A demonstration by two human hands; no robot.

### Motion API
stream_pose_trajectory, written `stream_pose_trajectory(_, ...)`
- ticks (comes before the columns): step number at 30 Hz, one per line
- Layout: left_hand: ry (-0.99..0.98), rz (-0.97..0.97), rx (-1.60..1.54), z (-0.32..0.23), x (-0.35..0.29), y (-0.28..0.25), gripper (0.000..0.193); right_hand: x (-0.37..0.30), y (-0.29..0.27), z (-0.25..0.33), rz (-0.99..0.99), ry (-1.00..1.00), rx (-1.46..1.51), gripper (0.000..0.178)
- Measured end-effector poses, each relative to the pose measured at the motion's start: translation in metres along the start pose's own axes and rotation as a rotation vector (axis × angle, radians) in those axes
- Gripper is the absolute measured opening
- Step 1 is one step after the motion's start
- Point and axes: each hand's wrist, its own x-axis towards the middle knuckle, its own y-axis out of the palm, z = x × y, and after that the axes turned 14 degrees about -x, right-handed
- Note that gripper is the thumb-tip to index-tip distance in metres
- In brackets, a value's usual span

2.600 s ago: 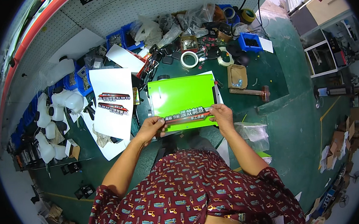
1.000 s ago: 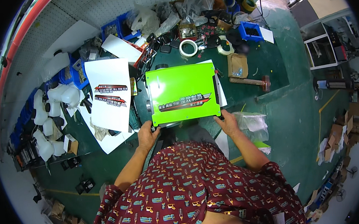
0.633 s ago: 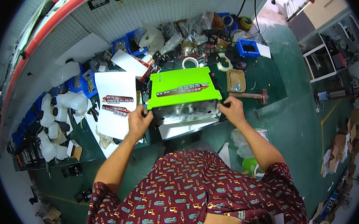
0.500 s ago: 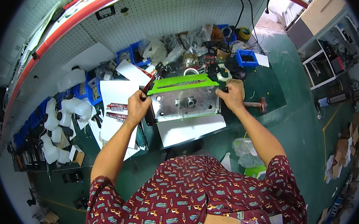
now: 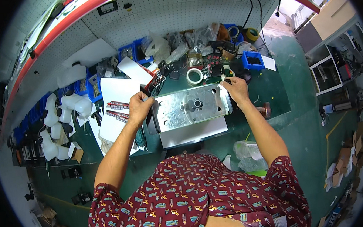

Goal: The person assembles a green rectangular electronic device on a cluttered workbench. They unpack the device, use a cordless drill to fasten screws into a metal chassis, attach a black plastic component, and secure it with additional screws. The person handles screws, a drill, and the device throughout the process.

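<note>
Between my hands is a rectangular metal housing [image 5: 173, 114] with a silvery, holed plate facing me and a raised round fitting near its middle. My left hand [image 5: 140, 109] grips the dark left end, fingers closed around it. At the far right corner, my right hand [image 5: 237, 91] holds the other end, thumb on the edge. The housing is slightly slanted, its right end farther from me. A white sheet [image 5: 193, 134] shows below its near edge. Whether the housing touches the bench I cannot tell.
A hammer [image 5: 266, 110] lies right of my right wrist. Beyond the housing are a white tape roll [image 5: 188, 77], tools, plastic bags and a blue bin [image 5: 252, 60]. Papers [image 5: 120, 90] and white bottles [image 5: 83, 106] sit to the left. A red-edged shelf [image 5: 66, 26] hangs overhead.
The housing has tipped so its green side no longer shows, and the silvery plate has turned slightly. My right hand has moved up and right. The tape roll behind is now fully visible.
</note>
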Motion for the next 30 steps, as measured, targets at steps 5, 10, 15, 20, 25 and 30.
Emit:
stream_pose_trajectory(5,0.043,-0.046,-0.081,0.005,0.007,0.013,0.022,0.009,0.012,-0.030,-0.008,-0.020,0.249,0.037)
stream_pose_trajectory(10,-0.055,-0.093,-0.157,0.000,-0.003,0.021,0.016,0.007,0.005,-0.038,0.076,0.026,0.240,0.031)
stream_pose_trajectory(15,-0.097,-0.058,-0.460,0.009,-0.015,0.017,0.015,0.008,0.007,-0.064,0.235,0.117,0.549,0.039)
stream_pose_trajectory(20,-0.218,-0.247,-0.515,0.019,-0.006,0.006,0.030,0.021,0.033,-0.157,0.442,0.514,0.917,0.051)
stream_pose_trajectory(25,-0.047,0.035,-0.182,0.093,0.001,0.010,0.046,0.009,0.073,-0.138,0.397,0.295,0.863,0.049)
stream_pose_trajectory(30,-0.380,0.200,-0.740,0.108,0.005,0.004,0.037,0.013,0.066,-0.151,0.482,0.184,0.973,0.043)
